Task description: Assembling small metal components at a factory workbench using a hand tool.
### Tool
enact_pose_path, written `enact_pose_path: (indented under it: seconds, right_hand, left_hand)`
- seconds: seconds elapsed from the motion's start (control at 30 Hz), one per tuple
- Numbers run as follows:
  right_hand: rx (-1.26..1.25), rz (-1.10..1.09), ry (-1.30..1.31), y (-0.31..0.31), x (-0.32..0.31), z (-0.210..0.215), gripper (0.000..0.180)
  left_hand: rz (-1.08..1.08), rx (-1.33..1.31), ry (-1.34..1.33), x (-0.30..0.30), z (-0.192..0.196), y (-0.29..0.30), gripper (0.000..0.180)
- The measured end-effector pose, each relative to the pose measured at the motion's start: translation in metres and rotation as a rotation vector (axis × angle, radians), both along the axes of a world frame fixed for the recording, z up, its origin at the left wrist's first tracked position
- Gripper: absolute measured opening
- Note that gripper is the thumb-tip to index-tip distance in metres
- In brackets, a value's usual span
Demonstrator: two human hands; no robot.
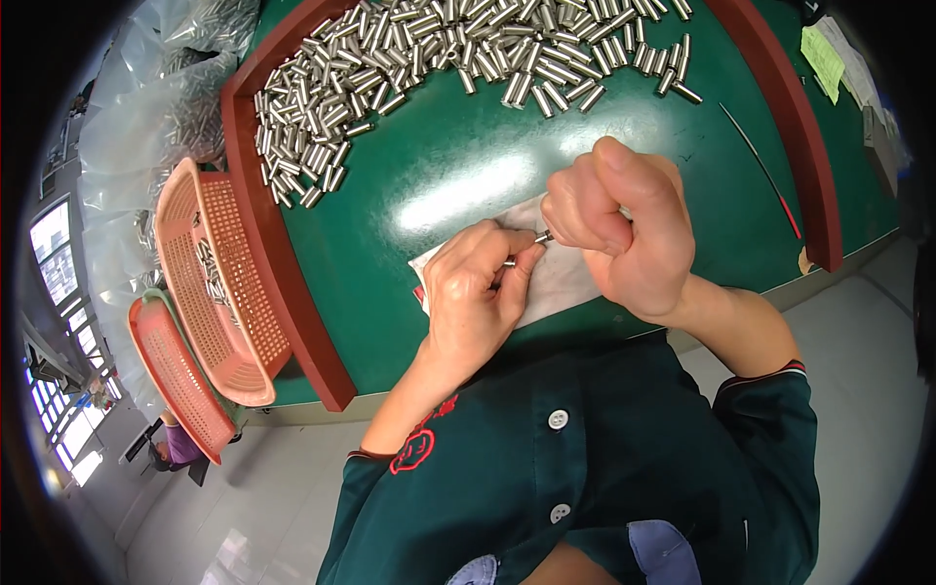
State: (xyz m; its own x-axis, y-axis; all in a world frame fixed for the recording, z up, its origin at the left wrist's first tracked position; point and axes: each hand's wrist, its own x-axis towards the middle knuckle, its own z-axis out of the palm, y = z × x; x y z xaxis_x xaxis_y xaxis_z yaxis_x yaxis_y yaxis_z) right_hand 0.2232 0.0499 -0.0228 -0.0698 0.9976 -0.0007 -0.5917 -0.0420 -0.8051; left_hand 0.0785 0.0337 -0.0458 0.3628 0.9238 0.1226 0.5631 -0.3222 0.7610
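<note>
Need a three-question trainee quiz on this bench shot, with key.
1. True or false: the right hand is curled into a fist.
2. On the green tabletop, the heap of metal cylinders lies mostly: A) at the near edge; B) toward the far side; C) under the hands.
3. Fill in: the peach basket stands to the ___ of both red-brown rails.

Key: 1 true; 2 B; 3 left.

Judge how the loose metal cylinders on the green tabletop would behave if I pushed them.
The metal cylinders look round and mostly lie on their sides, so they would probably roll on the glossy tabletop. Their bright sheen suggests a slippery grip. Being apparently metal, they are likely stiff.
</note>
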Motion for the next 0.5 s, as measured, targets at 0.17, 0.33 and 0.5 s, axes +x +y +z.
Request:
enact_pose_path:
  seconds: [0.17, 0.33, 0.5]
  right_hand:
    - [-0.016, 0.012, -0.059, -0.0030, -0.0028, 0.0019, 0.046]
    - [0.058, 0.006, -0.088, -0.0057, -0.0052, 0.0030, 0.044]
    - [0.181, 0.023, -0.156, -0.0066, -0.0069, -0.0002, 0.038]
  left_hand:
    - [0.013, -0.005, -0.026, -0.0017, -0.0026, -0.0015, 0.012]
    - [0.007, -0.001, -0.036, -0.0008, -0.0029, 0.0019, 0.012]
    - [0.000, 0.006, -0.010, -0.0009, 0.0015, 0.0034, 0.011]
